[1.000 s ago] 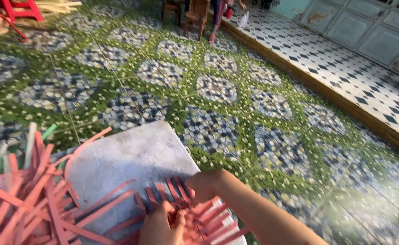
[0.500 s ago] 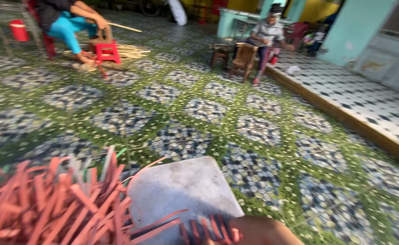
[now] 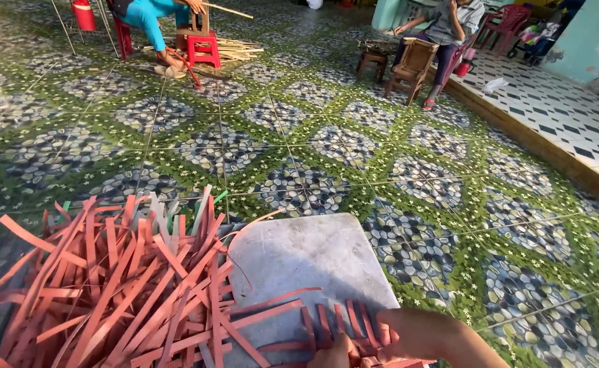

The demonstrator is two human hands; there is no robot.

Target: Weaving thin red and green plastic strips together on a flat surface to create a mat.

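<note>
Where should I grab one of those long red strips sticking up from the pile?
Probably pinch a red strip near its free upper end, coming from above. Those ends fan up apart from each other, while the lower parts cross and tangle in the pile beside the grey board.

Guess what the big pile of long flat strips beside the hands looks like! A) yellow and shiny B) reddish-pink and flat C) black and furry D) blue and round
B: the pile of strips is reddish-pink and flat, fanned out across the grey slab, and both the left hand and right hand are on the woven ends.
</note>
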